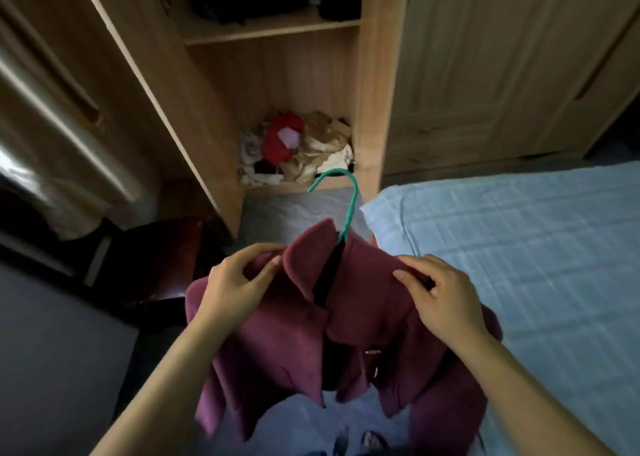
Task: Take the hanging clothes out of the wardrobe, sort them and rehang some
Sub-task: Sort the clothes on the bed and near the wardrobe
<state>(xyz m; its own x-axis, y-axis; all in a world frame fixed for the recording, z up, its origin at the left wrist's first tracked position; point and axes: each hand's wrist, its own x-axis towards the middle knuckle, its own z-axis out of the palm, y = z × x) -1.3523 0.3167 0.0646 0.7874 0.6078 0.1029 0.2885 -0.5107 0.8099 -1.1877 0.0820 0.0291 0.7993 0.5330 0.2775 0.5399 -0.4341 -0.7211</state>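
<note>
Maroon coat (363,320) front and centre, held up in the air in front of the person, between the wardrobe and the bed. It sits on a green hanger (350,206). The hook sticks out of the collar and points away, toward the wardrobe, with its tip curling over to the left. The coat's long axis runs from that collar at the far end to the hem at the near end, almost straight toward the camera. The front hangs open, with a dark strip showing down the middle.

Left hand (239,284) is on the left shoulder with its grip clamped, thumb and fingers pinching the fabric just beside the collar flap. Right hand (445,294) mirrors it on the right shoulder, fingers curled over the cloth, grip clamped there too.

Beyond the hook, the wardrobe (372,74) stands open. On its floor lies a pile of clothes (301,147) in red, cream and tan. Higher up, dark clothes (249,2) sit on a shelf (270,33). To the right is a bed (536,247) with a pale blue sheet, its corner just beside the coat's right shoulder.
</note>
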